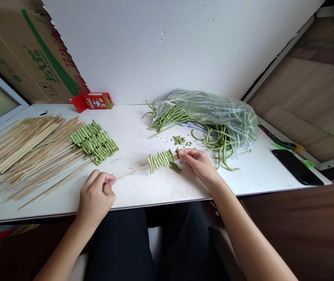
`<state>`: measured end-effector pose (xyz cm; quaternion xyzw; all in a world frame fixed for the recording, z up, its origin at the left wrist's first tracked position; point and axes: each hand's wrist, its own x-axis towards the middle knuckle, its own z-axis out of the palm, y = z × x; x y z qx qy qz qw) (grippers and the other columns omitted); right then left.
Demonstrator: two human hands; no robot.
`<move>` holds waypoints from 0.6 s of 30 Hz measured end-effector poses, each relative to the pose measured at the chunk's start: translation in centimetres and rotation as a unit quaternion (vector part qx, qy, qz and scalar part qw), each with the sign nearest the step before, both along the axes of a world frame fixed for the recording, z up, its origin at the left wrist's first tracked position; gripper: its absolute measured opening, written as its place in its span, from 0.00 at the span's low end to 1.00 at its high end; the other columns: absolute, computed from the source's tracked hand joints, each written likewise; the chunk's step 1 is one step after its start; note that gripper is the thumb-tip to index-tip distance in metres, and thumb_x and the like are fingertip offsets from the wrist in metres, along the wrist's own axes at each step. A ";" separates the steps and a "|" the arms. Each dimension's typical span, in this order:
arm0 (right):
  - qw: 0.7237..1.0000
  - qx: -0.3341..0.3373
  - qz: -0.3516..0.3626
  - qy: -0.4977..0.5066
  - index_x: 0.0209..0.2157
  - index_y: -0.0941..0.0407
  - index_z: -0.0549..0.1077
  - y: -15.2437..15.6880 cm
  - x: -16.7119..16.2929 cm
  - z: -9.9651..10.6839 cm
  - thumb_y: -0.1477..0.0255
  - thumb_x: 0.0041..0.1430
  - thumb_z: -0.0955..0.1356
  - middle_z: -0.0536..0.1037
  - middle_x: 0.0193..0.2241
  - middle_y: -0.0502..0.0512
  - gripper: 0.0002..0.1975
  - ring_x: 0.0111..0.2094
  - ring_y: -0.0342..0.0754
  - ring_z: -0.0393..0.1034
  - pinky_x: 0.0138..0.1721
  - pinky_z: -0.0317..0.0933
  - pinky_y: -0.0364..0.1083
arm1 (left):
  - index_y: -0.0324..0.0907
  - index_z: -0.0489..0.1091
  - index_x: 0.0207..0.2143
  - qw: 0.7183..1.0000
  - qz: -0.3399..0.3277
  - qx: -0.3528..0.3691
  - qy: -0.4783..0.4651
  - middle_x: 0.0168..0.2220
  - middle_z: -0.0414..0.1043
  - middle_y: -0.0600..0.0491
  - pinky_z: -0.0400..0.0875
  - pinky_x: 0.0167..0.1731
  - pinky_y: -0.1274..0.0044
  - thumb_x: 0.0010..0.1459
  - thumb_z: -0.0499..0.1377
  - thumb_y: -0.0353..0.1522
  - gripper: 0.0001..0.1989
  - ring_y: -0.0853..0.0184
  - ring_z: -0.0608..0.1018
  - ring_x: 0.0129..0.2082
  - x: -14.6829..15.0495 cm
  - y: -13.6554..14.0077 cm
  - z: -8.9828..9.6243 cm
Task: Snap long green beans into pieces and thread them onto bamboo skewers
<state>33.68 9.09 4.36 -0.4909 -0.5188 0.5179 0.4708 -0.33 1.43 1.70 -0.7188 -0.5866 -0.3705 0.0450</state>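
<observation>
Between the finger and thumb of my left hand (99, 190) is the bare end of a thin wooden skewer (133, 171). Several cut green bean pieces (160, 159) are threaded side by side along its far end. My right hand (197, 163) pinches one short green bean piece (177, 153) at the skewer's tip; whether the tip has pierced it I cannot tell. A few loose cut pieces (175, 167) lie on the table just below the tip. Tiny bean ends (179, 139) form a small heap behind my right hand.
Finished bean skewers (95, 142) are stacked at left, beside a large spread of bare skewers (23, 140). A red box (99, 101) stands behind them. Long green beans spill from a clear plastic bag (213, 105) at the back right. A black phone (297, 167) lies at the right edge.
</observation>
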 end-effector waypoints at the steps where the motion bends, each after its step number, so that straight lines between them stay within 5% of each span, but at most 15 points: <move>1: 1.000 0.001 0.002 -0.002 0.36 0.53 0.85 0.0 0.0 -0.1 0.50 0.54 0.78 0.86 0.39 0.58 0.20 0.43 0.53 0.76 0.49 0.69 0.52 | 0.43 0.70 0.32 1.000 -0.001 0.001 0.000 0.33 0.72 0.53 0.72 0.36 0.74 0.56 0.54 0.17 0.13 0.65 0.77 0.34 0.0 0.0 0.0; 13: 0.999 0.025 0.028 -0.006 0.24 0.53 0.81 0.0 0.1 -0.1 0.50 0.56 0.77 0.85 0.36 0.57 0.21 0.45 0.55 0.76 0.54 0.66 0.54 | 0.42 0.71 0.32 1.000 -0.008 0.000 0.004 0.33 0.71 0.53 0.73 0.36 0.75 0.57 0.54 0.17 0.13 0.65 0.78 0.34 0.0 0.0 0.0; 18: 0.999 0.018 0.034 -0.024 0.31 0.55 0.84 -0.2 0.1 0.3 0.49 0.58 0.76 0.84 0.35 0.57 0.21 0.45 0.55 0.75 0.54 0.65 0.53 | 0.42 0.70 0.32 1.000 -0.009 0.001 0.007 0.33 0.71 0.53 0.72 0.35 0.75 0.58 0.54 0.17 0.13 0.66 0.77 0.33 0.0 0.0 0.0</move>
